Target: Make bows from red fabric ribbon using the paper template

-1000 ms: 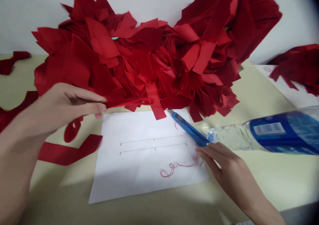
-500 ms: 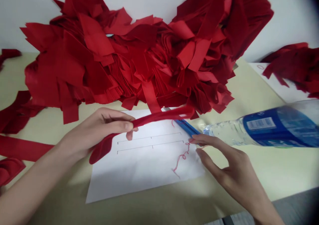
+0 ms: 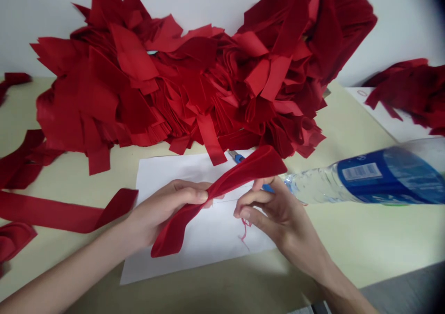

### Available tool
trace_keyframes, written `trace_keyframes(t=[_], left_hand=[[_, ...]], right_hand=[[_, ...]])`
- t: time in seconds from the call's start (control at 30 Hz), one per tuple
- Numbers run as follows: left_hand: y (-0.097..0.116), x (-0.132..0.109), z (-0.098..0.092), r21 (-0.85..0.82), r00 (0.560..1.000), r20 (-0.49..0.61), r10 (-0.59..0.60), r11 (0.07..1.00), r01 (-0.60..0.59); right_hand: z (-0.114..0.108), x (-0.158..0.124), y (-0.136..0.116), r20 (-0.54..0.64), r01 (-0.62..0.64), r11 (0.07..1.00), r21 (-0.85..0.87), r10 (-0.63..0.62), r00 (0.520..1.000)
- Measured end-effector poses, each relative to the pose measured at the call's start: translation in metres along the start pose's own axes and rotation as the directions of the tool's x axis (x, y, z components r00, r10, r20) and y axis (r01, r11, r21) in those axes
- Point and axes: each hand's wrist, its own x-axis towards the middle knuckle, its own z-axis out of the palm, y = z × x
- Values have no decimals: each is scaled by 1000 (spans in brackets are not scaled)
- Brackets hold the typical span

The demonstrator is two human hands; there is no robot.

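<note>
A red velvet ribbon strip (image 3: 243, 171) is pinched at its gathered middle by my left hand (image 3: 177, 203), its two ends spreading to the upper right and lower left. My right hand (image 3: 271, 212) is just right of it, with thumb and forefinger pressed together near a thin red thread (image 3: 244, 230). The thread trails down over a white sheet of paper (image 3: 194, 258) marked with ruled lines. Behind the strip and my right hand, a blue cutter (image 3: 238, 157) is partly hidden.
A large heap of red ribbon pieces (image 3: 187, 87) spans the back. A water bottle (image 3: 375, 175) lies at the right, with another red pile (image 3: 410, 91) behind it. Loose red strips (image 3: 62, 210) lie at the left of the table (image 3: 382, 240).
My left hand has moved right and slightly down with the strip. My right hand has moved left, its fingers have closed, and the thread has been drawn up from the paper.
</note>
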Motion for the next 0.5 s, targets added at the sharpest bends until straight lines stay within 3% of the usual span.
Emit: trace_keyframes(t=[0.27,0.5], left_hand=[[-10,0,11,-16,975,179,131,991,-130],[-16,4,13,-72,990,115,78,995,-70]], right_hand=[[9,10,0,189,-57,987,150,28,982],[15,10,0,137,-99,964,248,66,988]])
